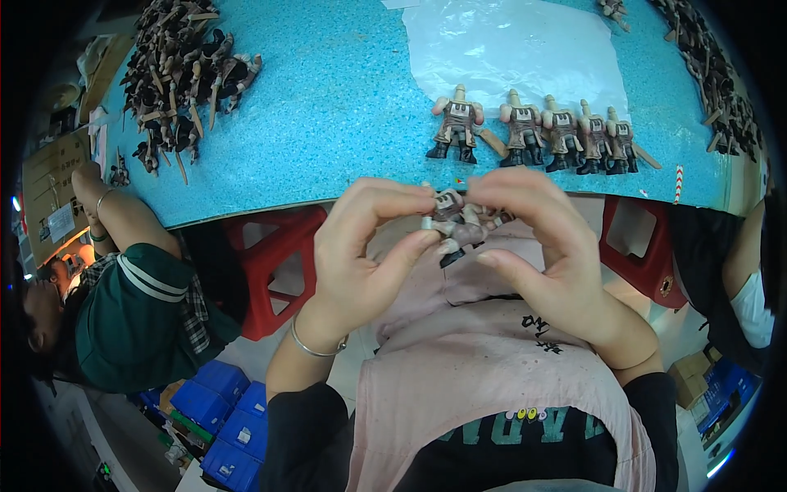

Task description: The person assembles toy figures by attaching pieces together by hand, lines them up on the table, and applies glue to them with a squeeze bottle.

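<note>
Between my two hands, just off the table's near edge, is a small toy figure (466, 228) in pinkish beige and brown with black boots. The thumb and fingers of my left hand (361, 238) pinch one side of it. My right hand (545, 238) curls round its other side, fingertips at its upper part and thumb apart below; part of the figure is hidden behind these fingers. Beyond my hands, several similar figures lie in a row, among them a larger-looking one (457, 127) at the left end and another (620, 143) at the right end.
A clear plastic sheet (516, 49) lies on the blue table (328, 107). Heaps of figures are piled at far left (176, 66) and far right (705, 66). Red stools (283, 279) stand below the edge. A person in green (139, 312) sits left; another person's arm (746, 246) shows right.
</note>
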